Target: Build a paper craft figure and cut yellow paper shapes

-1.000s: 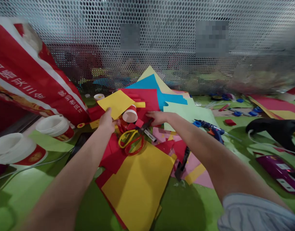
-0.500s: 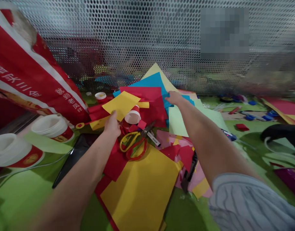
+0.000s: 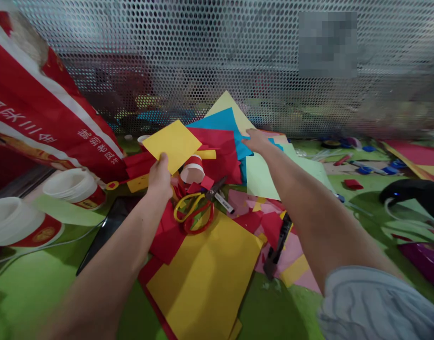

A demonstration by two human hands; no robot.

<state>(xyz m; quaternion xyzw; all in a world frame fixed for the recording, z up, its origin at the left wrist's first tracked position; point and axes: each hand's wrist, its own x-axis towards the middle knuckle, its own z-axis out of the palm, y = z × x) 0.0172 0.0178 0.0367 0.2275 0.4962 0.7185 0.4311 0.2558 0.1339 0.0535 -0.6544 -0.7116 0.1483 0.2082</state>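
while the green tabletop (image 3: 270, 316) is crowded with coloured paper (image 3: 222, 156) and backed by a perforated metal screen (image 3: 203, 47), its left side is occupied by a red bag (image 3: 50, 101), propped behind white cups (image 3: 20, 222). scissors (image 3: 207, 196) with yellow and red loops are laid partly over a large yellow sheet (image 3: 206, 269). both forearms are extended forward, the right one bared below a striped sleeve (image 3: 373, 302). a small yellow square (image 3: 175, 142) is pinched between thumb and fingers of the left hand (image 3: 160, 178), near a tipped red-and-white cup (image 3: 192, 173). the right hand (image 3: 258, 142) is held farther out, fingers outstretched at the blue sheet (image 3: 220, 119); whether paper is gripped there cannot be told.
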